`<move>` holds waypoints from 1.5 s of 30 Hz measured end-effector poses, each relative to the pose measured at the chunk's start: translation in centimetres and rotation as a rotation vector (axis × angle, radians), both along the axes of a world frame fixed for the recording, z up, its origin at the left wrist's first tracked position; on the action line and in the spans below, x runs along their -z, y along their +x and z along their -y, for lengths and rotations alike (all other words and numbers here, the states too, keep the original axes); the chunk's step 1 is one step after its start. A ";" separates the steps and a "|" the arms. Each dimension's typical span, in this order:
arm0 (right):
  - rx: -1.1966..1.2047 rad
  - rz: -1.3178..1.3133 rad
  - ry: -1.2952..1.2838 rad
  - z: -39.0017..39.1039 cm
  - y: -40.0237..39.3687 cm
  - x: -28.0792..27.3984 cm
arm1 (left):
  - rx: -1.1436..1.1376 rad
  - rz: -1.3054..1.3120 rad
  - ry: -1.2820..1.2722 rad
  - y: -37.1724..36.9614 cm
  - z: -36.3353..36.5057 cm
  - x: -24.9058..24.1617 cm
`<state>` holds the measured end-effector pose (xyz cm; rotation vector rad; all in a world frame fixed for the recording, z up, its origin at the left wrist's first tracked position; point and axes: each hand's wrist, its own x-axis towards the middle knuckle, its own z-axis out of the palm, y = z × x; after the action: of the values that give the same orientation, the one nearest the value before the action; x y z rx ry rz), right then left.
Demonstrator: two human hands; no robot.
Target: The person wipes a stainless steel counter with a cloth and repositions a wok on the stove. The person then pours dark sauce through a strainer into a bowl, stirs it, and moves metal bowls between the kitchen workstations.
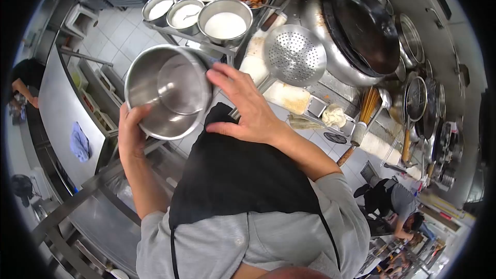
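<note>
An empty steel pot (178, 85) is tilted so that its shiny inside shows. My left hand (133, 130) grips its lower left rim, with the thumb over the edge and the other fingers hidden behind the wall. To the right of the pot, my right hand (247, 107) is open, thumb and fingers spread, fingertips close to the pot's right side; whether they touch it I cannot tell. Above the pot stand several steel containers, the nearest holding a white substance (225, 25).
A perforated ladle (295, 55) lies right of the containers, beside a large dark wok (364, 28). A bamboo brush (368, 108) and a crumpled white cloth (334, 115) lie near the stove. A blue cloth (79, 142) is on the left counter. Other people work at far left and lower right.
</note>
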<state>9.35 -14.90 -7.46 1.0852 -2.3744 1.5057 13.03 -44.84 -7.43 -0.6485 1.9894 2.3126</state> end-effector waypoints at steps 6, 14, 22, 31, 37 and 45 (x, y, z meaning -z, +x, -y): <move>0.388 0.001 -0.030 -7.6 2.5 -0.4 | 0.495 -0.168 0.022 -5.5 -11.7 -2.7; 0.777 0.238 -0.247 -15.4 8.6 4.5 | 1.001 -0.094 0.010 -8.2 -24.3 0.1; 0.702 0.270 -0.578 -13.7 9.7 1.5 | 1.254 -0.758 -0.212 -11.5 -22.0 1.5; 0.358 0.121 -0.029 -7.3 8.9 -1.9 | 1.226 -0.508 0.031 -10.3 -8.7 0.0; 0.259 -0.151 0.369 -5.3 8.8 -1.6 | 1.259 -0.165 0.201 -8.2 -5.0 4.1; 0.028 -0.127 0.061 -4.3 8.1 0.1 | 1.090 -0.169 0.279 -4.9 -5.6 2.8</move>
<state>17.48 -10.57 -7.54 1.1198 -2.3523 1.3216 8.13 -39.23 -10.28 0.5507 1.4066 1.8475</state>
